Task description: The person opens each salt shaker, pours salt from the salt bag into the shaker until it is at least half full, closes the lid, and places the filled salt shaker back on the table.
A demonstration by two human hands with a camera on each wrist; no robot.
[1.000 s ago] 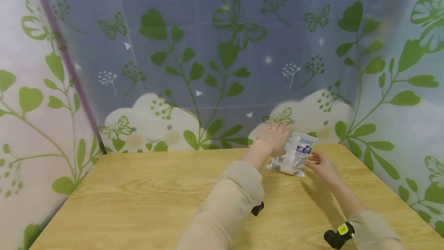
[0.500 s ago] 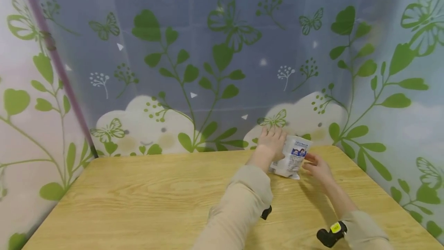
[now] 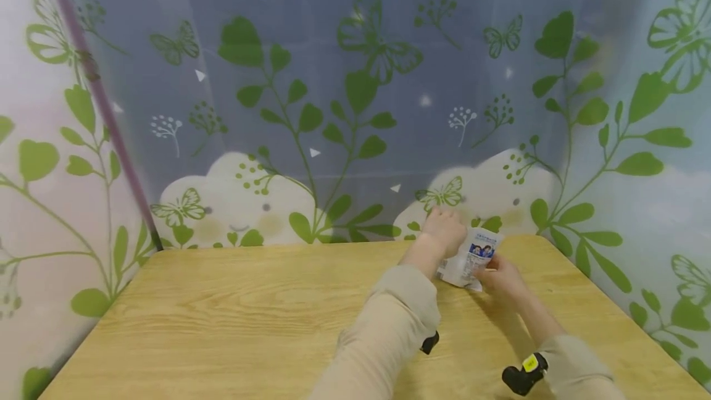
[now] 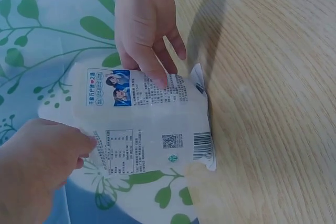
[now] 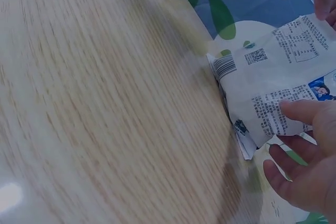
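Note:
A white printed pouch [image 3: 465, 262] stands upright on the table near its back edge, its barcode end down. The left hand [image 3: 444, 232] pinches its upper left corner; in the left wrist view that hand [image 4: 39, 166] has thumb and curled fingers on the corner. On the pouch's other side, the right hand [image 3: 507, 279] holds the edge, thumb on the printed face. The right wrist view shows the right hand [image 5: 310, 150] with its thumb on the pouch [image 5: 273, 77] and its fingers behind or beside the edge, partly hidden.
The wooden table [image 3: 222, 313] spans the view below. Behind it hangs a blue curtain [image 3: 311, 79] with green leaves and butterflies, and patterned sheets stand on both sides. A black wrist device [image 3: 524, 375] sits at the right sleeve.
The left hand has gone from lying fairly flat along the pouch to pinching its upper corner. The right hand has moved left, its thumb now on the pouch's front. The pouch has turned slightly.

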